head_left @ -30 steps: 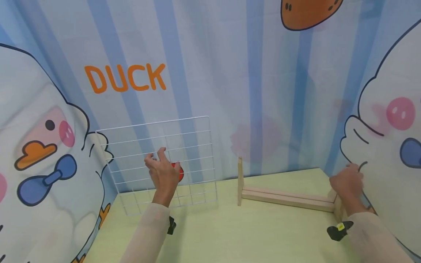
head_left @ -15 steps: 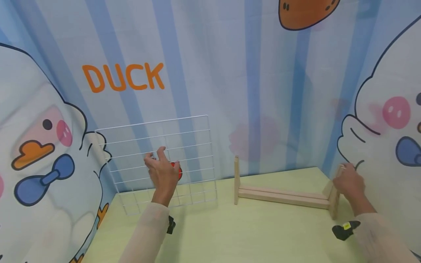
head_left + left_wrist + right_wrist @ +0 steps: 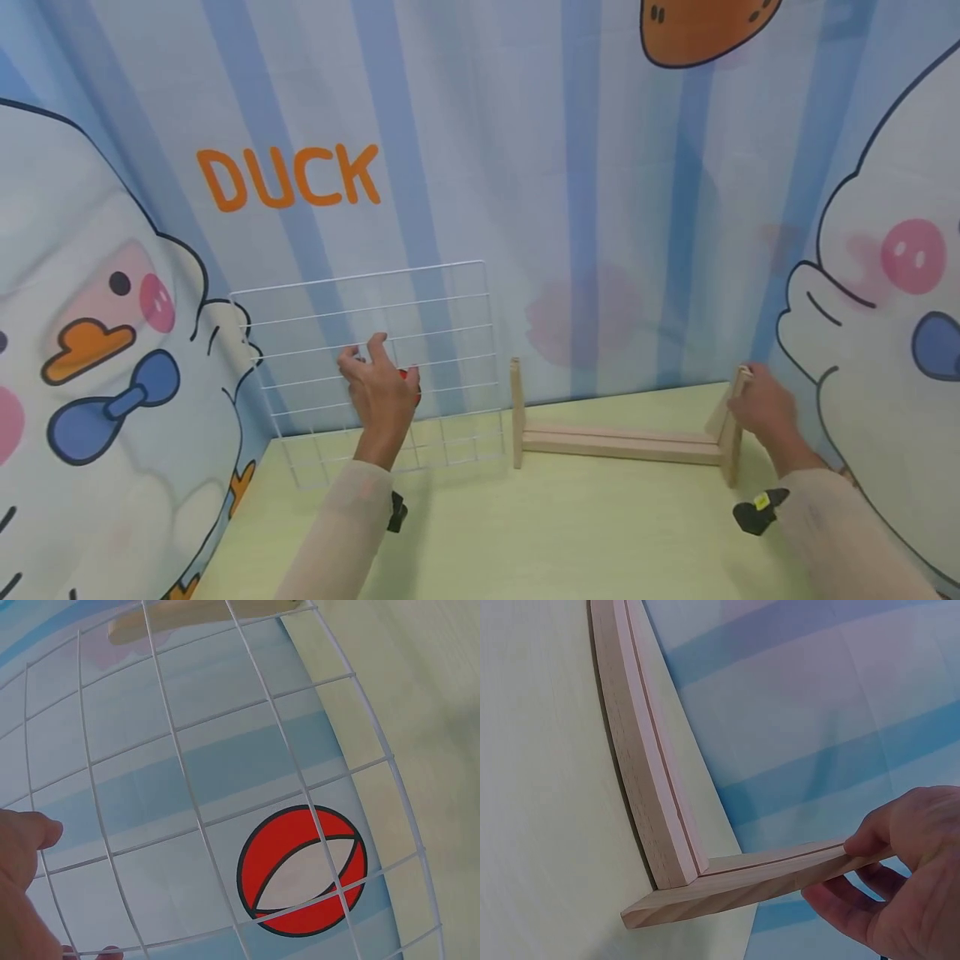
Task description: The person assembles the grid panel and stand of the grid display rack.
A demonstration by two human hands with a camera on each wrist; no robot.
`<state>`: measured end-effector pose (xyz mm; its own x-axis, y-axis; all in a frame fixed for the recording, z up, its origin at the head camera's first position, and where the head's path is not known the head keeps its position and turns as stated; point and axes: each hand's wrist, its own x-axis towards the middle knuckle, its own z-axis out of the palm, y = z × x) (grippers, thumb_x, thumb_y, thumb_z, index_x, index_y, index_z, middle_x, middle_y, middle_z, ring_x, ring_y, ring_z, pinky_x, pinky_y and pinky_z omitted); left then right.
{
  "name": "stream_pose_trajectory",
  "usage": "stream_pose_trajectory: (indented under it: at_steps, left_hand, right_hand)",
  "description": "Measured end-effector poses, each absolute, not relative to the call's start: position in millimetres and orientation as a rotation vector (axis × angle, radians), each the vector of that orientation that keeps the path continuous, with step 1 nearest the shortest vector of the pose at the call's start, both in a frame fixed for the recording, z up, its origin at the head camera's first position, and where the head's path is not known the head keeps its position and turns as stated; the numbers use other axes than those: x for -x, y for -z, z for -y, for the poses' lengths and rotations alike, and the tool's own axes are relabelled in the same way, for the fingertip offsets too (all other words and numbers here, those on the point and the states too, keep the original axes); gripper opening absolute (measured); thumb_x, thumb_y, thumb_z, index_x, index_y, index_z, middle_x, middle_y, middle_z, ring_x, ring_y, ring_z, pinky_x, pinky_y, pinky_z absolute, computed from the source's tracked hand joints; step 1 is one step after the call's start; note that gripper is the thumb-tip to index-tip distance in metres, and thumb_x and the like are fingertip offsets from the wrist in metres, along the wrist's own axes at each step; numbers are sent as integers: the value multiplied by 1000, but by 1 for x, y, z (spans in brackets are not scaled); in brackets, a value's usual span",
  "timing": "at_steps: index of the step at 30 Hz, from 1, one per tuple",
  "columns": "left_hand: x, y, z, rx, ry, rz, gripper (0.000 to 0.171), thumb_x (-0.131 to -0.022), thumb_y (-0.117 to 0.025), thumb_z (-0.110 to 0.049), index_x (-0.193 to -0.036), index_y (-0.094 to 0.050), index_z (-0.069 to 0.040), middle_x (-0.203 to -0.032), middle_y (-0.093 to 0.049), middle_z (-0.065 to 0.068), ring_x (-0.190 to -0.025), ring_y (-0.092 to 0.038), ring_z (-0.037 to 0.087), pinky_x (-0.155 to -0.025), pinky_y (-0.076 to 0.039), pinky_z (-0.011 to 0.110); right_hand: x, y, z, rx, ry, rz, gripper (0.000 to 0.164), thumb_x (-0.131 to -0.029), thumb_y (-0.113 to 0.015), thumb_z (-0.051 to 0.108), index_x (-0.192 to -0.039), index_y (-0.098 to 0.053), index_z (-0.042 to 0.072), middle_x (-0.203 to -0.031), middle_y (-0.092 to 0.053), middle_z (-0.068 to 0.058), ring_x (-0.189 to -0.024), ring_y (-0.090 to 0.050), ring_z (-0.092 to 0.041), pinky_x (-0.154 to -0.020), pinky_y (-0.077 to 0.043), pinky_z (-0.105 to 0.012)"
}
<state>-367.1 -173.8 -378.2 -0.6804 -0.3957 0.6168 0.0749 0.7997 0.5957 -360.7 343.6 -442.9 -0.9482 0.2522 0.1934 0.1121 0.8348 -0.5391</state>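
A white wire grid panel (image 3: 450,333) stands upright at the left of the table, before the curtain. My left hand (image 3: 381,398) is at its middle, with the fingers bent at the wires. In the left wrist view the thumb (image 3: 41,831) shows on one side and fingertips (image 3: 109,952) by a lower wire; the rest is hidden. To the right is a wooden stand (image 3: 622,443), a grooved bar between two uprights. My right hand (image 3: 767,407) pinches the upper end of its right upright (image 3: 727,889) between thumb and fingers.
The pale yellow-green table (image 3: 570,533) runs up to a striped blue curtain (image 3: 480,167) with printed ducks at both sides. A red and white ball (image 3: 304,870) printed on the curtain shows through the grid. A narrow gap separates grid and stand.
My right hand has taken hold of the right upright, and the wooden stand has moved left, closer to the grid. The left hand and the grid have barely moved.
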Motion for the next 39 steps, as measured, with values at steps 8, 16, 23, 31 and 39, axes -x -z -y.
stream_pose_trajectory:
  at_steps: [8, 16, 23, 31, 39]
  left_hand:
    - [368, 382, 167, -184, 774, 2181, 62, -83, -83, -19, -136, -52, -16, -142, -33, 27, -108, -53, 43, -82, -51, 54]
    - [367, 380, 163, -179, 777, 2199, 61, -84, -82, -20, -137, -51, -16, -143, -32, 25, -107, -53, 41, -78, -54, 52]
    - [369, 378, 158, -184, 787, 2206, 61, -85, -82, -21, -137, -50, -16, -144, -32, 22, -97, -56, 38, -76, -56, 48]
    - [369, 378, 153, -180, 798, 2201, 61, -85, -82, -19, -137, -51, -17, -144, -34, 22, -93, -57, 39, -76, -56, 47]
    - [368, 380, 145, -164, 832, 2216, 63, -85, -82, -18, -139, -50, -17, -146, -32, 23, -98, -57, 40, -80, -55, 49]
  right_hand:
    - [374, 446, -322, 291, -888, 2761, 64, -90, -56, 6, -145, -31, -15, -134, -50, -43, -118, -53, -58, -95, -47, -64]
    - [381, 446, -303, 173, -1033, 2770, 67, -95, -54, 6, -153, -25, -8, -136, -49, -42, -115, -56, -55, -78, -54, -53]
    - [395, 446, -289, 132, -1061, 2781, 69, -95, -55, 7, -155, -24, -6, -135, -51, -40, -115, -59, -53, -77, -56, -50]
    - [401, 442, -263, 64, -1096, 2793, 67, -96, -56, 9, -155, -27, -2, -134, -54, -38, -116, -60, -51, -81, -57, -51]
    - [404, 445, -247, 24, -1202, 2765, 66, -94, -57, 6, -154, -30, 0, -132, -55, -37, -113, -64, -48, -69, -59, -38]
